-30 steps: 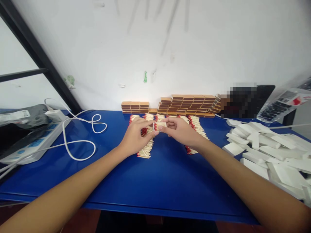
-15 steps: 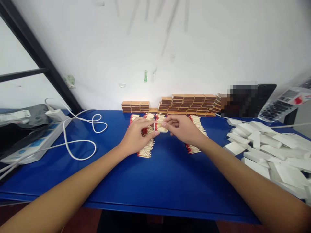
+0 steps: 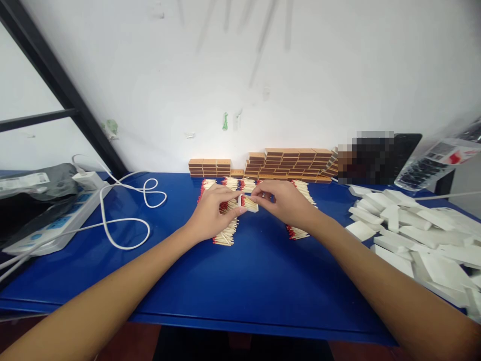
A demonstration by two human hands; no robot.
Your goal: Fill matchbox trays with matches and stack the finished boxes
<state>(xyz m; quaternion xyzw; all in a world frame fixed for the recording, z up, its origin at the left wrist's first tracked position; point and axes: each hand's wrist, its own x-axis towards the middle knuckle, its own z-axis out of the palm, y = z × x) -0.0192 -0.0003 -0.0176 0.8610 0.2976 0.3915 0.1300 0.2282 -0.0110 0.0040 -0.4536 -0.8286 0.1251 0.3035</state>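
Note:
Both hands meet over rows of red-tipped matches (image 3: 225, 233) spread on the blue table (image 3: 240, 281). My left hand (image 3: 210, 213) and my right hand (image 3: 281, 200) pinch between them a small white matchbox tray (image 3: 248, 203) filled with matches, their red heads toward its left end. The tray is tilted, right end lower. More matches (image 3: 300, 193) lie behind and under my right hand.
Brown matchboxes (image 3: 289, 163) are stacked against the white wall. A heap of white box trays (image 3: 413, 233) covers the table's right side. At the left lie a power strip (image 3: 52, 220) and a looped white cable (image 3: 124, 215). A black frame (image 3: 56, 82) slants up at the left.
The tray has dropped slightly and tilted between my fingers. Both hands stay in nearly the same spot above the matches.

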